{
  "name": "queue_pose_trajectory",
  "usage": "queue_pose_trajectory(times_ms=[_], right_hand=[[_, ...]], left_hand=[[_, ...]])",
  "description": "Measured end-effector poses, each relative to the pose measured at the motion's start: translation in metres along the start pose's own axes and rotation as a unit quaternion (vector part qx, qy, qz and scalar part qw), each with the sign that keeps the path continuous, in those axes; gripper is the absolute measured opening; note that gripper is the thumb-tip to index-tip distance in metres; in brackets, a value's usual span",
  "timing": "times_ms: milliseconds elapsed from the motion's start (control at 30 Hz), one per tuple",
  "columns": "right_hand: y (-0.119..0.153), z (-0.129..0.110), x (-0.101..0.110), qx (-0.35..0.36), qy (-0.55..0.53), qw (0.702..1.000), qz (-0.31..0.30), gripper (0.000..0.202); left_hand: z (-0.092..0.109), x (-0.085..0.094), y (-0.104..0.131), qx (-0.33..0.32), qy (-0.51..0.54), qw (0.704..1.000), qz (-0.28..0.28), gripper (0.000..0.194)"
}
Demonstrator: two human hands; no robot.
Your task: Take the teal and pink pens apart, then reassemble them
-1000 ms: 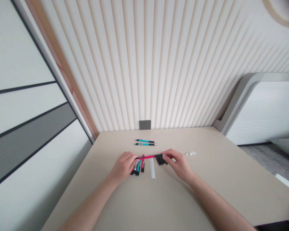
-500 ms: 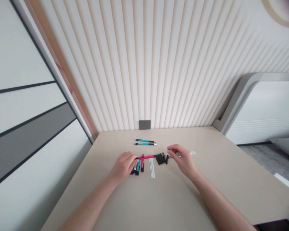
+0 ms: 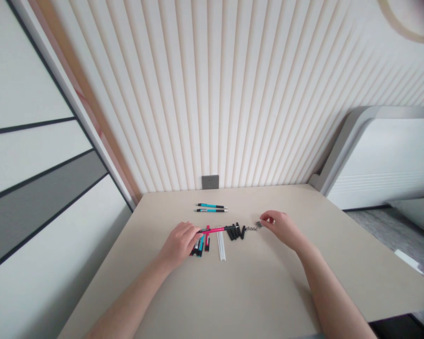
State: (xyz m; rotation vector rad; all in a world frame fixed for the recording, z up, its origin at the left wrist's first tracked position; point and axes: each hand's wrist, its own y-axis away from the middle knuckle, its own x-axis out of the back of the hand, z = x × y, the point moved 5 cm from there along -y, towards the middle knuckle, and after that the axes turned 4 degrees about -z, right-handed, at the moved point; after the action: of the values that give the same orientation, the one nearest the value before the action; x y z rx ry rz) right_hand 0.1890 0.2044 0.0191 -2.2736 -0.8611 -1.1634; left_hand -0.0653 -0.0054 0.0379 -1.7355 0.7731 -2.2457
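Note:
My left hand (image 3: 179,242) is closed around the end of a pink pen (image 3: 215,230) with a black grip, which it holds level above the table. Beneath the pen lie blue and pink pen barrels (image 3: 201,246), white refills (image 3: 221,244) and several black grips (image 3: 233,231). My right hand (image 3: 281,228) is at the small metal pieces (image 3: 258,224), its thumb and forefinger pinched together. Whatever is in that pinch is too small to make out. A row of tiny springs (image 3: 251,229) lies between the black grips and these pieces.
Two blue pens (image 3: 211,208) lie side by side farther back on the beige table (image 3: 247,292). Behind it rises a ribbed wall with a dark socket (image 3: 210,181). A white cabinet (image 3: 38,226) stands on the left, a bed headboard (image 3: 381,155) on the right.
My right hand has moved right, away from the pen's tip, to the small metal pieces. It now covers the little white parts. My left hand still holds the pink pen in about the same place.

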Motion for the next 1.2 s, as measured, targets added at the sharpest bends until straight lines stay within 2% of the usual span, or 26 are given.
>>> queue_pose_trajectory(times_ms=[133, 233, 400, 667, 800, 900, 1000, 1133, 1200], right_hand=[[0.003, 0.0, -0.007, 0.001, 0.002, 0.998, -0.058, 0.012], [0.004, 0.0, -0.014, 0.003, 0.008, 0.997, -0.08, 0.009], [0.003, -0.001, -0.02, -0.006, 0.034, 0.996, -0.082, 0.005], [0.003, 0.003, -0.025, -0.032, 0.019, 0.996, -0.085, 0.019], [0.002, 0.002, -0.018, -0.025, -0.002, 0.997, -0.078, 0.026], [0.004, -0.012, -0.01, -0.003, -0.048, 0.998, -0.042, 0.022], [0.008, -0.038, -0.009, 0.04, -0.124, 0.991, -0.006, 0.031], [0.016, -0.075, -0.032, 0.115, -0.204, 0.971, -0.047, 0.04], [0.019, -0.085, -0.046, 0.125, -0.217, 0.965, -0.076, 0.042]], left_hand=[[0.0, -0.001, 0.0, 0.0, 0.003, 1.0, -0.002, 0.02], [0.0, -0.001, 0.0, -0.003, 0.002, 1.0, -0.003, 0.019], [0.0, -0.002, 0.0, -0.001, 0.002, 1.0, -0.009, 0.021], [0.0, -0.002, 0.0, -0.003, 0.005, 1.0, -0.008, 0.021], [0.0, -0.002, 0.0, -0.002, 0.002, 1.0, -0.003, 0.022], [0.001, -0.002, 0.0, 0.0, 0.0, 1.0, -0.001, 0.022], [0.001, -0.001, 0.0, -0.004, 0.002, 1.0, 0.004, 0.024], [0.002, 0.0, 0.001, -0.013, 0.008, 1.0, 0.008, 0.023], [0.003, 0.0, 0.001, -0.021, 0.01, 1.0, 0.007, 0.022]])
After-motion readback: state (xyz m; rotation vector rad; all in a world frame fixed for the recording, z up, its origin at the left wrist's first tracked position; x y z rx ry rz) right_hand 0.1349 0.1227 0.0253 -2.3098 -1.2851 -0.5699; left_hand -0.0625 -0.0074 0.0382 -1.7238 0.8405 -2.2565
